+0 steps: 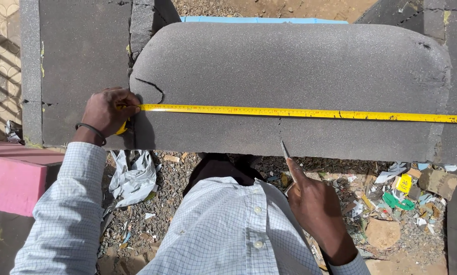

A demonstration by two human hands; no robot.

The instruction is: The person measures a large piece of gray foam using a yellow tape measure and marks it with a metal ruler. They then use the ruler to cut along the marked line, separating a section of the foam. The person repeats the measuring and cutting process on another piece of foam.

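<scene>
Head view: nearest, the right hand (317, 203) is closed around a thin blade (284, 150), its tip touching the near edge of the grey foam slab (300, 71). Left of it and a little farther off, the left hand (106, 112) is closed on the end of a yellow tape measure (300, 112), pinning it at the slab's left end. Away from that hand the tape runs rightward across the foam, passing just beyond the blade. Below both hands, gravel (172, 183) and scraps cover the ground.
</scene>
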